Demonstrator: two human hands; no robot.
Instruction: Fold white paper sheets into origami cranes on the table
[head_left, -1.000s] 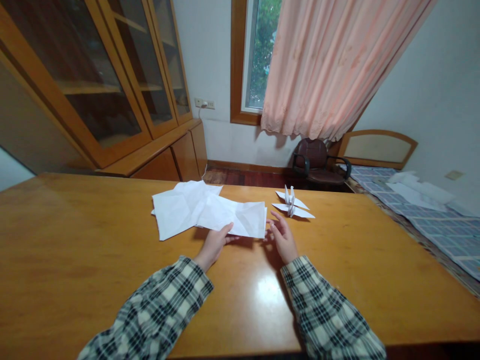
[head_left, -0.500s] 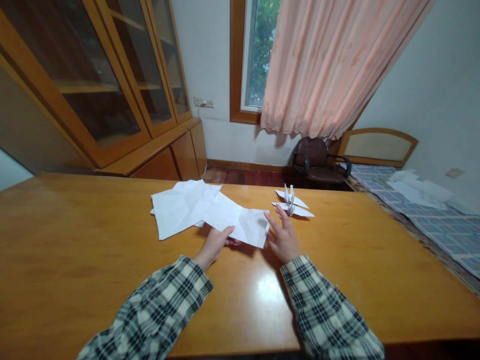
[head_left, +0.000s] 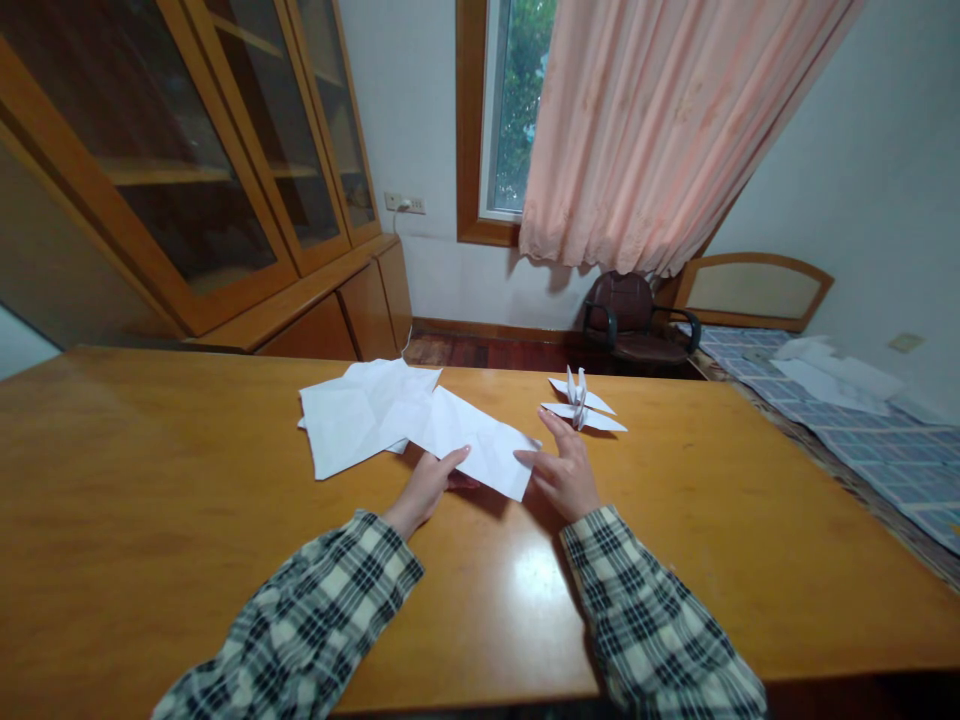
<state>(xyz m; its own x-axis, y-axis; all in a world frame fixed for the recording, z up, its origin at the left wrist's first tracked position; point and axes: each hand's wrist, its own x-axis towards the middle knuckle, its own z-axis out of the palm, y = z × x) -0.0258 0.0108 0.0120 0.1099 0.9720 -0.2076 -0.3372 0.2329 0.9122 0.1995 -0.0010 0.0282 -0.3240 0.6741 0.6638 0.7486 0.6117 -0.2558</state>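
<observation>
A creased white sheet of paper [head_left: 478,436] is held slanting just above the table, its upper left end overlapping other sheets. My left hand [head_left: 429,490] grips its near edge, thumb on top and fingers underneath. At the right end, my right hand [head_left: 566,475] has its thumb laid on the paper and its index finger stretched out past the edge. The other right fingers are partly hidden by the sheet. Several wrinkled white sheets [head_left: 360,420] lie in a loose pile to the left. Just beyond my right fingertips stand folded paper cranes [head_left: 579,402], close together.
The wooden table [head_left: 187,520] fills the foreground. A glass-doored cabinet [head_left: 300,255] rises at the left behind it. Past the far edge stand an office chair [head_left: 634,315] and a bed [head_left: 840,420] with papers on it.
My right thumb has moved down from the sheet's upper right corner onto its face. The sheet's right end lies flatter and tilts lower. My left hand keeps its hold.
</observation>
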